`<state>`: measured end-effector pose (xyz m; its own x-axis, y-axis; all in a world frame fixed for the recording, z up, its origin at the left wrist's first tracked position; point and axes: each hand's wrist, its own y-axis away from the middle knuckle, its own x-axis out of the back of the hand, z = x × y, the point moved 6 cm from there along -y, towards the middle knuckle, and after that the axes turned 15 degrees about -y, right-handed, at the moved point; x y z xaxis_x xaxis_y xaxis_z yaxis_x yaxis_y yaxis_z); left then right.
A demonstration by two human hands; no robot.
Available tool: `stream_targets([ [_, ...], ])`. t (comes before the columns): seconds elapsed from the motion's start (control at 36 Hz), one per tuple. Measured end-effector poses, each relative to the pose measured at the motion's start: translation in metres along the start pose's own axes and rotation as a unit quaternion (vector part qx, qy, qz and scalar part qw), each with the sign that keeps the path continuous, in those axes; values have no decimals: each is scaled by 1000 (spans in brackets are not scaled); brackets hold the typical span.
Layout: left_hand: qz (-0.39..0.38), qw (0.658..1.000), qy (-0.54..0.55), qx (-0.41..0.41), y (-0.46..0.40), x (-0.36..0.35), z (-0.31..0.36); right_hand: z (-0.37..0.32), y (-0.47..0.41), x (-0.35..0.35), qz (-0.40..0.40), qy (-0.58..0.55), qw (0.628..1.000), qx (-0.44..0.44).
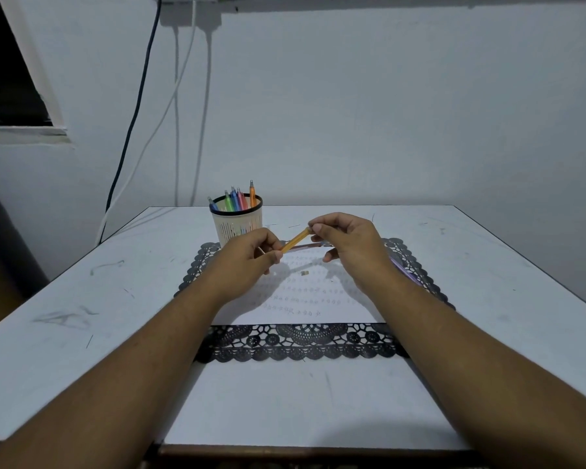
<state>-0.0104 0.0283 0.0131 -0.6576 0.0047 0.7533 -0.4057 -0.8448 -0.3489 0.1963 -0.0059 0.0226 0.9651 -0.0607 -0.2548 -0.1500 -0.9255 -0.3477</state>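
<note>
Currently: pen [295, 241], ends pinched, left hand [251, 255] at 7 o'clock, right hand [345, 238] at 1. Advised: twist gently, barrel straight; loose bit [304, 273] at 6.

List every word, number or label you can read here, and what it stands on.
No text can be read.
On the white paper: rows of small handwritten marks, too small and blurred to read.
On the orange pen, pinched by the left hand and right hand: no legible print.
On the pen cup: no label visible.
</note>
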Motion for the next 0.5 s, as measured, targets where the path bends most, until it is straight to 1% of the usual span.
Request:
stream_targets([
  [0.08, 10, 1000, -26, -3, 1, 2, 2, 1, -1, 0, 6, -2, 1000, -5],
  [0.19, 30, 998, -44, -14, 4, 5, 6, 6, -3, -1, 2, -51, 998, -38],
  [0.33, 6, 1000, -14, -13, 0, 1, 2, 9, -5, -1, -16, -71, 996, -57],
  [0.5, -6, 1000, 25, -17, -2, -2, -2, 6, -6, 2, 2, -78, 997, -25],
])
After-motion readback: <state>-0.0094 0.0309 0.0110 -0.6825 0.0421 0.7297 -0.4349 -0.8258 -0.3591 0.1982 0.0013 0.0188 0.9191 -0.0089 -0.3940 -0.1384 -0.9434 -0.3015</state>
